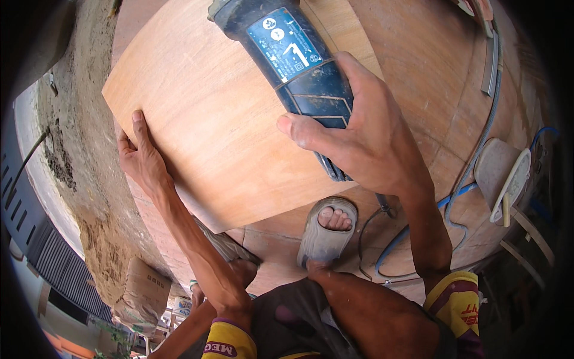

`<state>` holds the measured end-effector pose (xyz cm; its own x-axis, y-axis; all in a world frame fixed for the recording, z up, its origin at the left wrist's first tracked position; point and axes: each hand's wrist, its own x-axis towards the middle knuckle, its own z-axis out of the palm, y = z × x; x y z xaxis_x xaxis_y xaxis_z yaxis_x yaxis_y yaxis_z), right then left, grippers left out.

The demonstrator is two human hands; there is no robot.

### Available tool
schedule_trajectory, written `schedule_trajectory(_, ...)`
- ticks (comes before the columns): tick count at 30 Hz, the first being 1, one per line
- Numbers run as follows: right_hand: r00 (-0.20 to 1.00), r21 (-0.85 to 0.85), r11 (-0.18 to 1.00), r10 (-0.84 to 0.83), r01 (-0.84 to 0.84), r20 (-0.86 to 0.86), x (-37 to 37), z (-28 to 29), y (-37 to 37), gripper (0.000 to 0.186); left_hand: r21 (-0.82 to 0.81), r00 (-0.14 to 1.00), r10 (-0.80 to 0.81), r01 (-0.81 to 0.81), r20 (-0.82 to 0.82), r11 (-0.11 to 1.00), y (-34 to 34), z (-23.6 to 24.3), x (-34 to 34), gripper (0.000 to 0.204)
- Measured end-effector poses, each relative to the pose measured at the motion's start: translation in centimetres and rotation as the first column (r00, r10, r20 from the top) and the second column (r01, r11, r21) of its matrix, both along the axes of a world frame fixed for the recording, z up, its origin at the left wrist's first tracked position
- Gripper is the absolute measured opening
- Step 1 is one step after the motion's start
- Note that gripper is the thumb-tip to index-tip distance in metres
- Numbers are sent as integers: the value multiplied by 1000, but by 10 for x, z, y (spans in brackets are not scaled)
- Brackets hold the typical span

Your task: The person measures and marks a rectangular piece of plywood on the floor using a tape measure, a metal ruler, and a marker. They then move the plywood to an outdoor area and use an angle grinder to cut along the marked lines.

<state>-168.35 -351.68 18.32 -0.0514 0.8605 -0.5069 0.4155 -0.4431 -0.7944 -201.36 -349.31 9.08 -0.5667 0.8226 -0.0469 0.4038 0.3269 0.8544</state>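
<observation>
Right hand (371,137) grips blue power tool (299,72) (fingers wrapped).

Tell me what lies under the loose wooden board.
The board lies on a larger sheet of the same reddish wood. The left hand presses its near edge, and a sandalled foot stands beside its front edge. Whatever is beneath its middle is covered.

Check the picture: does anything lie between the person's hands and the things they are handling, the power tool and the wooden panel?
Nothing visible does. The right hand already grips the power tool over the wooden panel, and the left hand rests directly on the panel's left edge. The panel's surface between the hands is bare.
</observation>
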Motion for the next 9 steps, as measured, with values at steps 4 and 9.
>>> schedule_trajectory(4,999,15,1000,13,-13,42,1,1,-3,48,-97,1000,22,-23,-9,995,-1,2,-3,48)
schedule_trajectory(9,999,35,999,16,-18,38,4,1,-11,47,-74,1000,15,-15,-2,997,-1,0,-5,47)
